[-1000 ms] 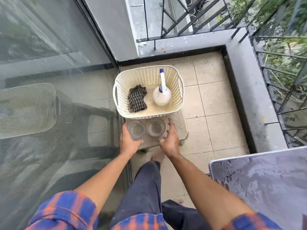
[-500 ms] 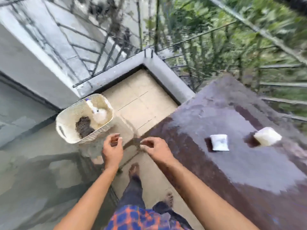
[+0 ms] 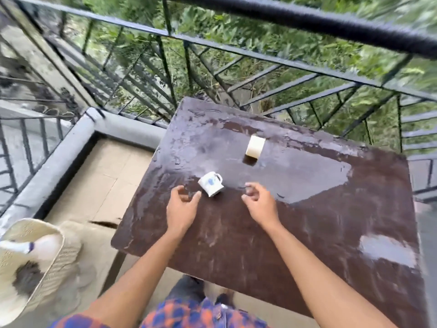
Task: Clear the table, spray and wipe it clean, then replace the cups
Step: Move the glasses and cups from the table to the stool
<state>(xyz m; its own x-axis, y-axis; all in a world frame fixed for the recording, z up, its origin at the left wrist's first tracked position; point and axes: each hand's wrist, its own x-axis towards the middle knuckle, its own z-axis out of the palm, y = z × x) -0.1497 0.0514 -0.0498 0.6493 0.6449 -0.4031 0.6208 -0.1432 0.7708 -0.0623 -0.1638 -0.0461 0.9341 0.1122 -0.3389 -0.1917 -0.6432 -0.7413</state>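
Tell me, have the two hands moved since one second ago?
Yes. Both were beside the basket; now the left hand and the right hand are over the table, right of the basket, flanking the white mug, holding nothing.

Open balcony, diffuse daylight, view partly blurred.
Black metal railing w/ diagonal bars [image 3: 307,22] runs along far & left sides; dense green foliage [image 3: 236,29] beyond. Low grey concrete kerb [image 3: 47,171] under railing borders beige tiled floor [image 3: 99,185]. Dark brown rectangular table [image 3: 283,245], glossy top w/ pale glare patches, stands just beside far railing, to the right of the open floor.
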